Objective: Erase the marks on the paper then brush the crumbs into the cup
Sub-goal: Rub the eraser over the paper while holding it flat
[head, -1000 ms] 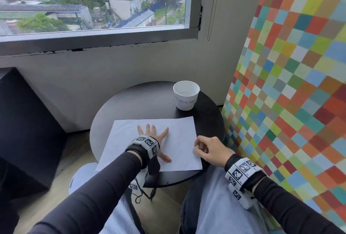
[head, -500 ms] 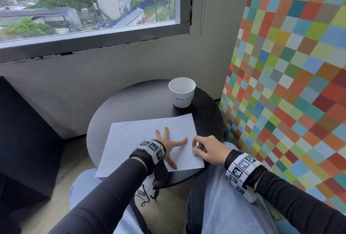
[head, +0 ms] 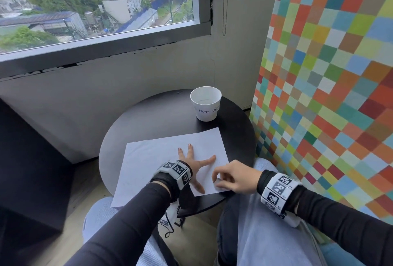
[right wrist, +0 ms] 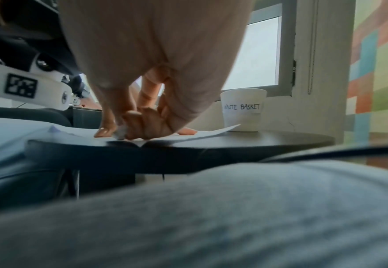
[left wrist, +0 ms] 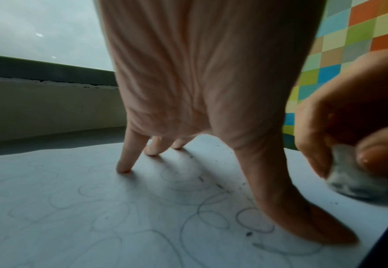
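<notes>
The sheet of paper (head: 168, 159) lies flat on the round black worktop (head: 153, 117), its long axis running left to right and skewed slightly, the far right corner pointing toward the cup (head: 205, 103). Its near left corner hangs past the worktop's edge over the person's lap. Faint pencil loops (left wrist: 142, 208) cover the sheet, with dark crumbs (left wrist: 248, 234) scattered among them.

The left hand (head: 191, 163) presses flat on the paper with fingers spread straight. The right hand (head: 234, 178) pinches a small grey-smudged eraser (left wrist: 353, 181) between thumb and fingertips, its tip touching the paper at the near right corner, just beside the left thumb.

The white cup, lettered "WASTE BASKET", stands upright on the far right of the worktop, apart from the paper. Behind are a grey wall and window (head: 95, 10); a checkered multicoloured wall (head: 329, 74) stands close on the right. Bare black surface lies open to the left of the cup and beyond the sheet.
</notes>
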`<state>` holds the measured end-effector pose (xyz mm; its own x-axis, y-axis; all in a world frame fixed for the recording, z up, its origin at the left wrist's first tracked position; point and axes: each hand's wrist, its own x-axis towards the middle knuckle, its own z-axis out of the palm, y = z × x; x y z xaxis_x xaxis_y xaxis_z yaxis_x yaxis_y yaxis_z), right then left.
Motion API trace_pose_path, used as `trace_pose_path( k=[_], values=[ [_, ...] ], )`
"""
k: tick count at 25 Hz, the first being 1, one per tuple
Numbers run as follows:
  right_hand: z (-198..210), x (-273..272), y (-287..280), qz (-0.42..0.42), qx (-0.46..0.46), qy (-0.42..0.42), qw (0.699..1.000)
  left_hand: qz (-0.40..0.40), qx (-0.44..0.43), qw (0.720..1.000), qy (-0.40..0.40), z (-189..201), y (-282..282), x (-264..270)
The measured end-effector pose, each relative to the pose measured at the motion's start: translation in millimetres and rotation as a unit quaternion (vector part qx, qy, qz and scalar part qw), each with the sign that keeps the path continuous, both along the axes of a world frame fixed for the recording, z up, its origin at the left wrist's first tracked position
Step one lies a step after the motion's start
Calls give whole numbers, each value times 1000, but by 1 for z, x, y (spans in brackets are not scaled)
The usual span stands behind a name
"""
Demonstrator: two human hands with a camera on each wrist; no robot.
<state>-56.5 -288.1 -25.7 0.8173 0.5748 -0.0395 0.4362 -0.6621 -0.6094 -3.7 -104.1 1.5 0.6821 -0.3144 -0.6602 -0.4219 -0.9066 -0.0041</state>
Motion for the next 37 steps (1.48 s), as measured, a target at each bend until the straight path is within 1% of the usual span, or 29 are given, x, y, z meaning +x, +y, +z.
trace_pose_path(
  k=[3,4,6,7,8,10,11,14,15,18,23,26,29,30,33,34,35,37],
  values=[
    [0,10,-8,-83,17,-29,996,6,3,1000,0,0,-1,0],
    [1,10,-9,-75,18,-29,997,6,7,1000,0,0,-2,1],
    [0,4,-3,-7,7,-17,1000,2,15,1000,-1,-1,-4,2],
    [0,2,1,14,5,-16,1000,2,16,1000,-2,-1,-4,2],
    [0,2,2,9,9,-22,1000,4,14,1000,-4,-2,-4,2],
    [0,6,0,-36,20,-31,999,6,5,1000,-5,-3,-2,2],
    [0,7,1,-38,18,-29,999,5,3,1000,-6,-3,-1,2],
    [0,2,9,24,6,-24,999,8,-4,1000,-8,-5,-1,2],
    [1,2,10,24,6,-27,999,12,-9,1000,-10,-6,0,2],
    [2,9,4,-43,5,-25,999,26,-39,999,-12,-9,8,0],
    [-5,18,-9,-119,-9,-40,992,17,-63,998,-16,-10,26,0],
    [-9,23,-9,-150,-31,-45,987,33,-59,998,-12,-10,20,-2],
    [-9,22,-10,-185,-28,-46,981,44,-49,998,-5,-9,10,-1],
    [-9,19,-8,-170,-22,-44,984,46,-45,998,-4,-10,9,0],
    [-4,2,7,-42,-20,-23,999,47,-33,998,-2,-12,8,2],
    [-3,1,10,-19,-26,-24,999,45,-31,998,-4,-12,7,2],
    [-3,3,9,-25,-26,-32,999,45,-29,999,-4,-12,7,1],
    [-3,11,1,-90,-17,-56,994,50,-28,998,-1,-11,6,0]
  ],
)
